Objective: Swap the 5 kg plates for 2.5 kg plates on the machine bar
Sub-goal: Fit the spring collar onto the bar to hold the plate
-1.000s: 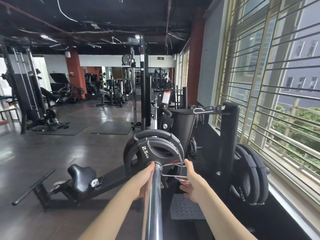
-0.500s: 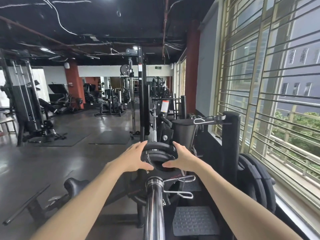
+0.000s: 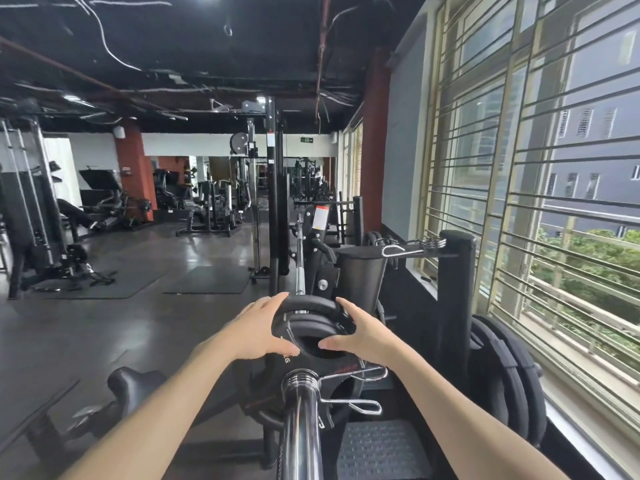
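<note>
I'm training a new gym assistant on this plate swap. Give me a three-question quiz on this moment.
1. True or false: both hands grip the plates on the chrome bar.
2. The spring collar on the bar is: A) chrome wire B) red plastic C) absent.
3. On which side of the person does the plate storage rack stand?

Key: 1 true; 2 A; 3 right, by the window.
</note>
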{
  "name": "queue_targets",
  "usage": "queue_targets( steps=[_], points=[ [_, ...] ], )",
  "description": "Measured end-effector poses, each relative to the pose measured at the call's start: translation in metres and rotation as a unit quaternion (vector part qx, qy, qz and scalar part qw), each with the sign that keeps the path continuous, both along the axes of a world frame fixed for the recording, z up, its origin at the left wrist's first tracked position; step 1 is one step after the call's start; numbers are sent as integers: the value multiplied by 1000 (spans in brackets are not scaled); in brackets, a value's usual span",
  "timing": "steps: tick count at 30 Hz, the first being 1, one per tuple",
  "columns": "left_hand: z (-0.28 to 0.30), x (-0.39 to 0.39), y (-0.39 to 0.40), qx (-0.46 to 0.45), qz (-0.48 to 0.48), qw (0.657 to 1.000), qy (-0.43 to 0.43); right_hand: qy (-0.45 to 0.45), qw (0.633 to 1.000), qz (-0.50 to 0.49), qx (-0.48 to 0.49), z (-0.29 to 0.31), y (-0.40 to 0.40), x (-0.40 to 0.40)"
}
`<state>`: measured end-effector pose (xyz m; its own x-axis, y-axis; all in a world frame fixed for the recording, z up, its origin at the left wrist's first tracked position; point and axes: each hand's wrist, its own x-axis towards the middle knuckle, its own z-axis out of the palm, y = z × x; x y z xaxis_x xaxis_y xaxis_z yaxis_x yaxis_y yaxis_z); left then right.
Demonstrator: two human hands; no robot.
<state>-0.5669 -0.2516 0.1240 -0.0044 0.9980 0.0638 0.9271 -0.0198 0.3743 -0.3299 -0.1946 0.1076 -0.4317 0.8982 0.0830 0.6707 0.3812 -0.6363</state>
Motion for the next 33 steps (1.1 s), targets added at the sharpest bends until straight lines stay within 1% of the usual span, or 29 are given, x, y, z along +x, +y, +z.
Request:
queue_targets(
  steps=[2, 4, 6, 8, 10, 12, 15, 18, 21, 23, 26, 29, 33],
  points=[
    [4, 5, -1, -29, -1, 1000, -3, 38, 999, 5, -8, -4, -5, 1],
    [14, 14, -1, -26, 8, 1000, 0, 109, 994, 13, -28, -5, -9, 8],
    [26, 31, 1, 36, 13, 999, -5, 175, 983, -13, -48, -6, -5, 23],
    [36, 54, 7, 107, -13, 994, 2, 227, 970, -53, -67, -6, 6, 43],
    [47, 84, 20, 153, -53, 987, 14, 299, 943, -86, -115, -5, 24, 64],
    [61, 121, 41, 187, -77, 978, 51, 355, 916, -109, -154, -6, 43, 87],
    [82, 180, 85, 226, -83, 961, 138, 416, 875, -127, -213, -10, 77, 122],
    [99, 233, 133, 227, -76, 955, 176, 468, 830, -130, -275, -13, 109, 154],
    [109, 274, 177, 210, -73, 953, 207, 489, 809, -137, -296, -13, 136, 178],
    [113, 289, 202, 181, -60, 958, 215, 503, 794, -131, -315, -15, 151, 189],
    [108, 296, 224, 115, -39, 970, 212, 493, 798, -102, -331, -23, 164, 198],
    [98, 293, 233, 128, -40, 970, 202, 480, 808, -88, -331, -28, 169, 199],
    [93, 288, 228, 148, -51, 970, 185, 505, 789, -73, -342, -24, 166, 193]
  ],
)
